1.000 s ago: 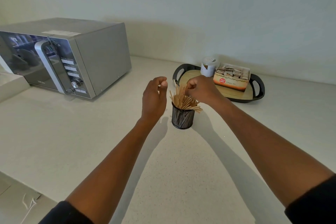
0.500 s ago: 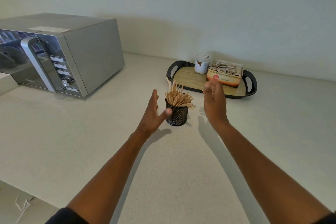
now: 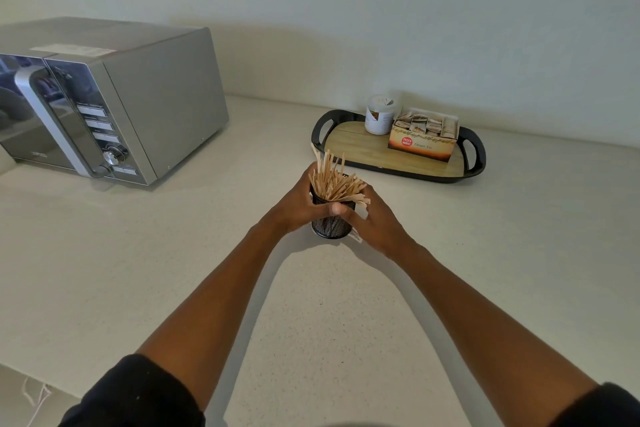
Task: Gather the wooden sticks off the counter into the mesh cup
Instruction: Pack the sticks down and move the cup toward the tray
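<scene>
A black mesh cup (image 3: 330, 227) stands on the pale counter (image 3: 173, 270) in the middle of the view. A bunch of wooden sticks (image 3: 334, 180) fans out of its top, leaning up and to the right. My left hand (image 3: 294, 206) wraps the cup's left side, thumb across the front. My right hand (image 3: 375, 218) presses against the cup's right side, fingers curled toward the front. Both hands clasp the cup between them. The cup's upper rim is partly hidden by my fingers.
A silver microwave (image 3: 104, 107) stands at the left. Behind the cup lies a black-rimmed tray (image 3: 398, 170) carrying a white jar (image 3: 379, 114) and a box of tea bags (image 3: 424, 137). The wall runs along the counter's back edge.
Both hands, spread open on either side of the cup half a second ago, have closed in and now clasp it. Before that my right hand was at the sticks.
</scene>
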Available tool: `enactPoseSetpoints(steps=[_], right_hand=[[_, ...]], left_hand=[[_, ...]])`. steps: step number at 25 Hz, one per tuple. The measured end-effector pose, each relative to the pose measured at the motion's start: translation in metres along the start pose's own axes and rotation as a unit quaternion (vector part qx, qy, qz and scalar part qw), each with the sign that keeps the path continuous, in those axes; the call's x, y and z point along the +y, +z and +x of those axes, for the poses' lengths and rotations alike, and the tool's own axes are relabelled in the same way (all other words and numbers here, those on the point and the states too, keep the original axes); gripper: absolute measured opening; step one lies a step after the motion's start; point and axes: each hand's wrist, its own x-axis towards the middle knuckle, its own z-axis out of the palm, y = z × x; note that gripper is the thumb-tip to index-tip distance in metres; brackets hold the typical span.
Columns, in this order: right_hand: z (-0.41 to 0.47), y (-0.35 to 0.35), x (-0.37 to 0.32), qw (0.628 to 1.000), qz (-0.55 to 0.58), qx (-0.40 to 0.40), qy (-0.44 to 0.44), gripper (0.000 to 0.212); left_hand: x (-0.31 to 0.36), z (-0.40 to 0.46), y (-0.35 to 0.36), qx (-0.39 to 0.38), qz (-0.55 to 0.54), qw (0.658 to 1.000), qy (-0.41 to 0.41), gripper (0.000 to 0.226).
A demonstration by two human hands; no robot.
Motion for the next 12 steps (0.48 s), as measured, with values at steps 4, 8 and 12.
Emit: enactPoseSetpoints(steps=[4,8,12], right_hand=[[0.009,0.007,-0.003,0.999,0.030,0.011,-0.011,0.077],[0.024,0.004,-0.006,0.999,0.037,0.009,0.004,0.085],[0.039,0.005,-0.021,0.998,0.022,0.044,-0.044,0.054]], left_hand=[[0.003,0.009,0.001,0.014,-0.022,1.000,0.018,0.116],[0.010,0.010,0.001,0.041,-0.044,0.998,0.027,0.116],[0.013,0.015,0.006,0.073,-0.069,0.993,0.067,0.096]])
